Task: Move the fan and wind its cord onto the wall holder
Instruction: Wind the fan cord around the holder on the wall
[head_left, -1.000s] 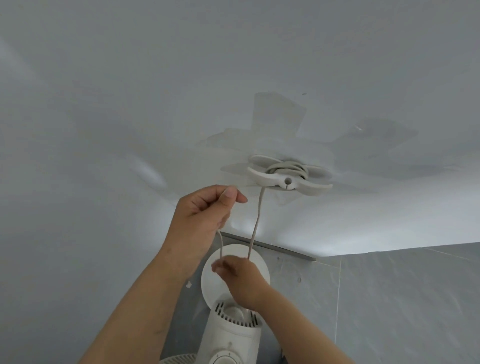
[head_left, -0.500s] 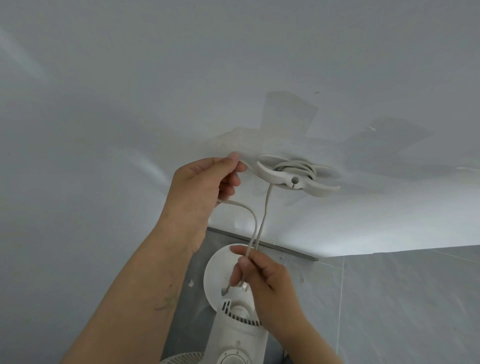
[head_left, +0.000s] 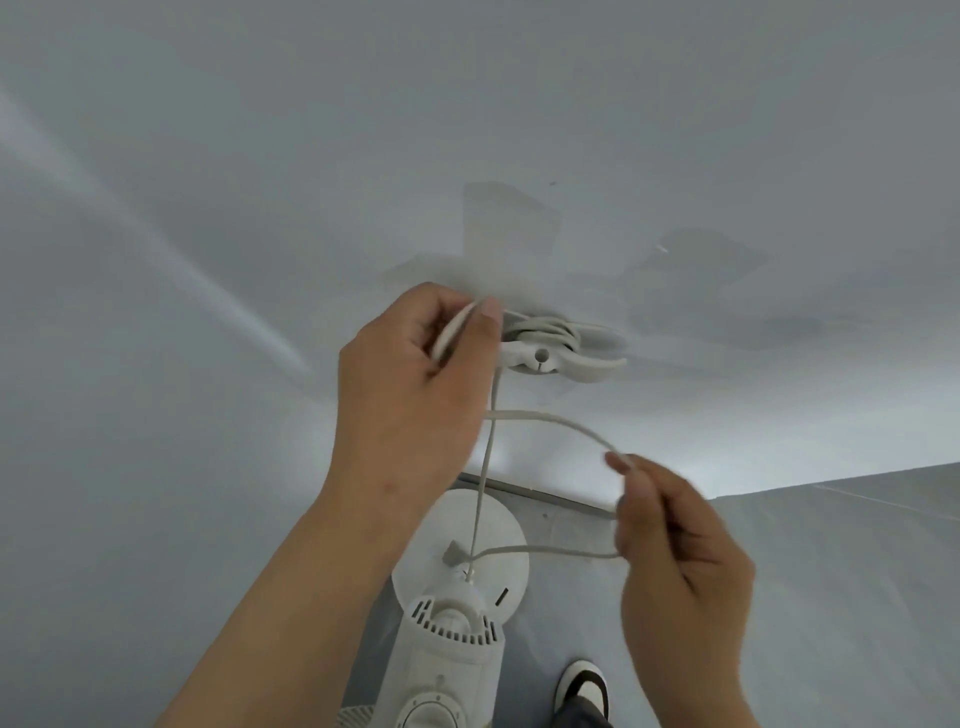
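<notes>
Cord first: it runs up from the fan below me, straight to the wall holder, where several turns already sit wound between its arms. A slack loop swings out to the right, crossing in front of that taut upright strand. The fan stands on the grey floor right against the white wall, its round base beneath the motor housing. My shoe shows just beside it. My left hand is curled closed, thumb and fingers pinching the cord at the holder's left arm, covering that end of it. My right hand pinches the loop's far bend, fingers closed around it, well clear of the holder.
</notes>
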